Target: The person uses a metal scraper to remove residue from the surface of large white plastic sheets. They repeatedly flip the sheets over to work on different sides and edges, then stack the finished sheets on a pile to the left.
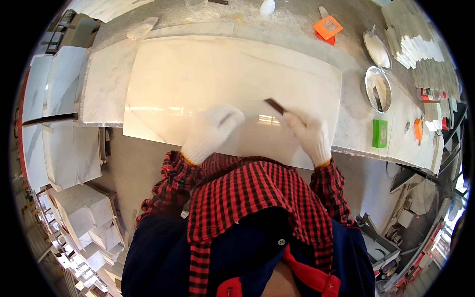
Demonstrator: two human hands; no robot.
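A large glossy white marble slab [232, 74] lies on the worktop before me, with light reflected in its surface. My right hand [312, 136], in a white knitted glove, grips a small scraper [275, 105] whose dark flat blade points up and left above the slab. My left hand [212, 129], gloved the same way, is over the slab's near edge with its fingers curled closed. Whether anything is inside it is hidden. Both forearms wear red-and-black checked sleeves.
At right stand a metal bowl [378, 90] holding a tool, another bowl [377, 49], a green block [380, 133] and an orange block [328, 27]. Stacked pale strips [420, 54] fill the far right. More stone slabs [69, 148] stand at left.
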